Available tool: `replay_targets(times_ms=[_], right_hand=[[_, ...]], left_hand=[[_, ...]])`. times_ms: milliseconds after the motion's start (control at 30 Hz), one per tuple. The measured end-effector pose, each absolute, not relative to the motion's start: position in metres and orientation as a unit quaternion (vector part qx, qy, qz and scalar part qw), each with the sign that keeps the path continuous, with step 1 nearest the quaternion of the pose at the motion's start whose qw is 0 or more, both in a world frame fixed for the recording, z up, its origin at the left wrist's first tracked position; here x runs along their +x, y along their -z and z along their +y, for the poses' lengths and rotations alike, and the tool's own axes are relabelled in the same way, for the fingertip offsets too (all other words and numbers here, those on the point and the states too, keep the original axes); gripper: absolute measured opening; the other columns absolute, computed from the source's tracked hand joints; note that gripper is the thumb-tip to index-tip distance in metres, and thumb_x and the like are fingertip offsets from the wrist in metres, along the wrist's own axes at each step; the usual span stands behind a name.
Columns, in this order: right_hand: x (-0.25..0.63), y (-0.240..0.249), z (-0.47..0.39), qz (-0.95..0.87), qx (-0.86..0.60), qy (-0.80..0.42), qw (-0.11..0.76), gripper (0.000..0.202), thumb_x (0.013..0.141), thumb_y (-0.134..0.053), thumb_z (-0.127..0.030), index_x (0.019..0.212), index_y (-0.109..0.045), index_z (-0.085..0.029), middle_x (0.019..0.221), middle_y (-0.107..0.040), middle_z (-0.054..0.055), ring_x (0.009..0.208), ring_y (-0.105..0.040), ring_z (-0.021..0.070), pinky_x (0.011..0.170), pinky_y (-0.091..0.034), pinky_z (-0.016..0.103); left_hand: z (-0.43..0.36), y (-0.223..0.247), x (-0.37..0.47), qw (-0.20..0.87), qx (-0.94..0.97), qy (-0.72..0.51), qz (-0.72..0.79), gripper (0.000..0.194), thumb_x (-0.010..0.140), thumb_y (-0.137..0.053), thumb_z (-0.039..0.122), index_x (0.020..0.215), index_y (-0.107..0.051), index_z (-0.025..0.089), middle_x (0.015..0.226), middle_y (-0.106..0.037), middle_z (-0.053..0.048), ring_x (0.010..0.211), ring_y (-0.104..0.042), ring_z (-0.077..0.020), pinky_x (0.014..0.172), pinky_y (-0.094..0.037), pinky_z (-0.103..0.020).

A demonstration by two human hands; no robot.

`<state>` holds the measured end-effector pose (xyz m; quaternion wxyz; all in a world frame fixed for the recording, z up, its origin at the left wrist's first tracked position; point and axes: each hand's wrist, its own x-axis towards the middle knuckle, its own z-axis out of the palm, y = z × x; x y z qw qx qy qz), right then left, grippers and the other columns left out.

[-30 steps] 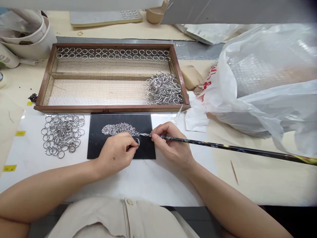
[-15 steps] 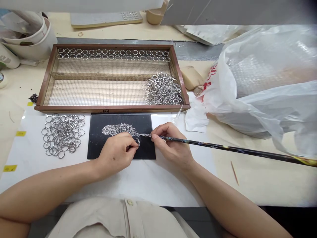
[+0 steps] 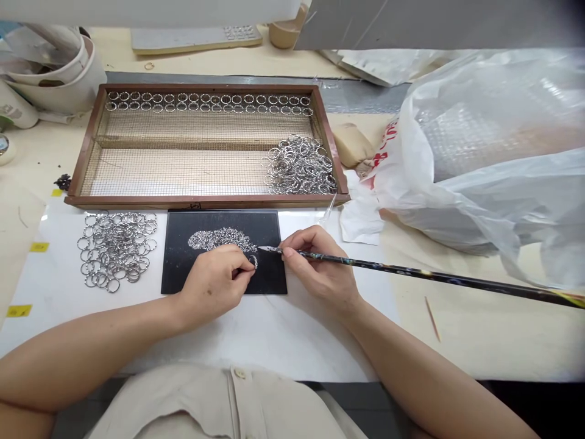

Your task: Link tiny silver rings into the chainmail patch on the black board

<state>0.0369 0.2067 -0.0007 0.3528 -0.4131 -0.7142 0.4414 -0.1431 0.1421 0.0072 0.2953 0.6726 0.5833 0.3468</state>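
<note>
Pinched between the fingertips of my left hand (image 3: pixel 214 277) is a small silver ring (image 3: pixel 254 261), held over the black mat (image 3: pixel 269 277). My right hand (image 3: pixel 320 268) is closed around a long dark stick with a pale pointed tip, a picking pen (image 3: pixel 388 269). Its tip sits by the right end of a heap of tiny sparkling stones (image 3: pixel 223 238) on the mat, just above the ring. Whether a stone is on the tip is too small to tell. A loose pile of silver rings (image 3: pixel 116 250) lies left of the mat.
Behind the mat stands a wooden mesh tray (image 3: pixel 205 200) with rings in two rows at the back and a ring heap (image 3: pixel 301 164) at front right. A plastic bag (image 3: pixel 475 164) fills the right side. White tubs (image 3: pixel 91 67) stand back left; a thin wooden stick (image 3: pixel 432 319) lies right.
Both hands stay nearly in place. The pen has shifted very slightly, its tip still at the edge of the stones. The whole view has moved a little.
</note>
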Motion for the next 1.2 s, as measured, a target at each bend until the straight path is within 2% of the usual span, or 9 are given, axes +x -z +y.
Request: replay_targets(times_ms=[167,333,500,800,1200], right_hand=[[0.0393,-0.0027,0.206,-0.675,-0.34,-0.515,0.405,0.011,0.082,-0.055,-0.02,0.075,-0.048,-0.023,0.064,-0.054,-0.001,0.068,-0.059,0.0192,0.064,-0.049,0.038],[0.0402,-0.0042,0.2052,-0.675,-0.284,-0.546,0.407,0.013,0.083,-0.057,-0.026,0.075,-0.047,-0.024,0.062,-0.053,-0.001,0.068,-0.058,0.0196,0.064,-0.051,0.041],[0.0405,-0.0036,0.2047,-0.675,-0.28,-0.553,0.399,0.016,0.084,-0.058,-0.029,0.074,-0.047,-0.024,0.063,-0.053,0.0,0.068,-0.058,0.0193,0.064,-0.05,0.04],[0.0403,-0.0029,0.2042,-0.677,-0.269,-0.555,0.402,0.011,0.084,-0.056,-0.021,0.077,-0.048,-0.024,0.066,-0.054,0.0,0.068,-0.055,0.0181,0.064,-0.049,0.04],[0.0408,-0.0019,0.2038,-0.678,-0.266,-0.554,0.404,0.012,0.085,-0.056,-0.021,0.077,-0.048,-0.023,0.066,-0.053,0.0,0.066,-0.055,0.0173,0.063,-0.048,0.038]], left_hand=[[0.1419,-0.0077,-0.143,0.293,0.675,-0.347,0.582,0.017,0.076,-0.059,0.004,0.065,-0.065,0.016,0.065,-0.064,0.001,0.063,-0.059,-0.0103,0.057,-0.045,-0.021],[0.1414,-0.0063,-0.1427,0.29,0.673,-0.358,0.579,0.017,0.077,-0.059,0.006,0.065,-0.065,0.016,0.065,-0.064,0.0,0.062,-0.058,-0.0102,0.055,-0.046,-0.02],[0.1416,-0.0067,-0.1428,0.289,0.673,-0.356,0.58,0.016,0.076,-0.06,0.005,0.066,-0.066,0.016,0.065,-0.064,0.0,0.062,-0.058,-0.0098,0.055,-0.045,-0.02],[0.1422,-0.007,-0.1429,0.288,0.674,-0.356,0.579,0.017,0.076,-0.06,0.005,0.065,-0.065,0.016,0.064,-0.064,0.0,0.061,-0.058,-0.01,0.055,-0.044,-0.02],[0.1417,-0.0073,-0.1425,0.296,0.666,-0.351,0.588,0.015,0.075,-0.062,0.005,0.064,-0.066,0.015,0.064,-0.063,0.0,0.06,-0.056,-0.0086,0.054,-0.043,-0.018]])
